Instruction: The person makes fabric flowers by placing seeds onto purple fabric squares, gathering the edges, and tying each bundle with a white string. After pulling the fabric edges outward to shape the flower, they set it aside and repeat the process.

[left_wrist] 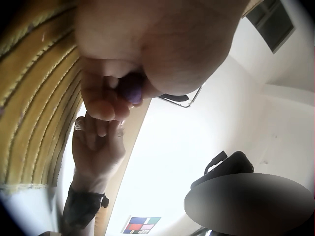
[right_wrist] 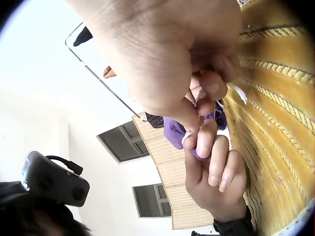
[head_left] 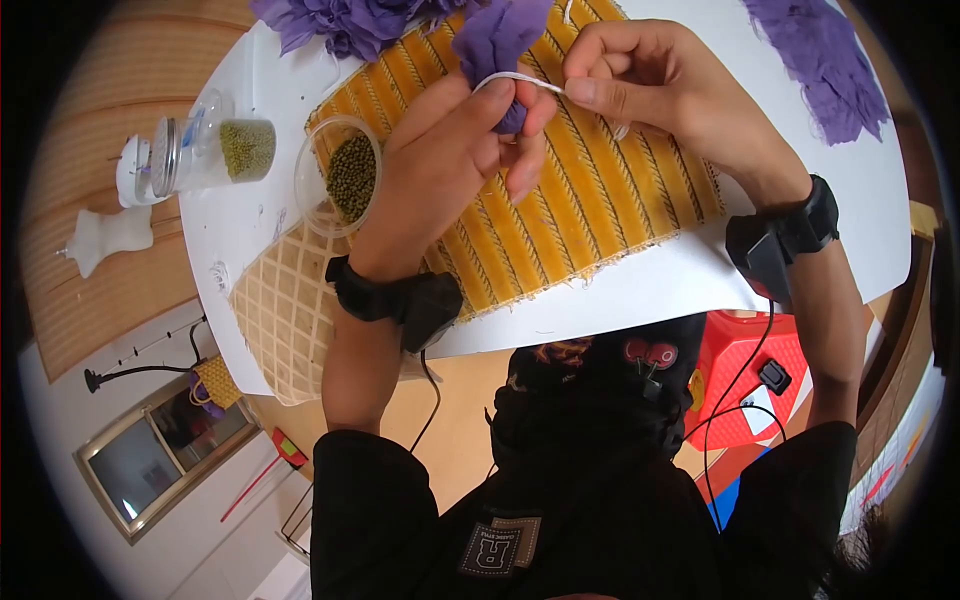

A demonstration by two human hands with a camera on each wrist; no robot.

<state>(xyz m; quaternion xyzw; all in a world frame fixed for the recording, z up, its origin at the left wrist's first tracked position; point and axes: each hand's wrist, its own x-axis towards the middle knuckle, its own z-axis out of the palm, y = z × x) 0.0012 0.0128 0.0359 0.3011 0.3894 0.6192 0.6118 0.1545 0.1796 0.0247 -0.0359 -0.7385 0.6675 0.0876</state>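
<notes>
My left hand (head_left: 450, 140) grips a gathered piece of purple fabric (head_left: 500, 38), its loose part fanning out above the fingers and a rounded end (left_wrist: 131, 88) poking out below. A white string (head_left: 520, 77) runs across the gathered neck, over the left thumb. To the right, my right hand (head_left: 660, 88) pinches the string between thumb and fingertips and holds it taut. Both hands are over a yellow striped cloth (head_left: 580, 230). In the right wrist view the fingertips of both hands meet close by the purple fabric (right_wrist: 173, 132).
A clear bowl of green beans (head_left: 352, 178) sits left of the left hand. Beyond it lies a clear jar (head_left: 225, 150) holding more beans. Purple fabric heaps lie at the back (head_left: 350, 25) and right (head_left: 825, 70) of the white table (head_left: 840, 190). A cream lattice cloth (head_left: 285, 310) hangs over the front-left edge.
</notes>
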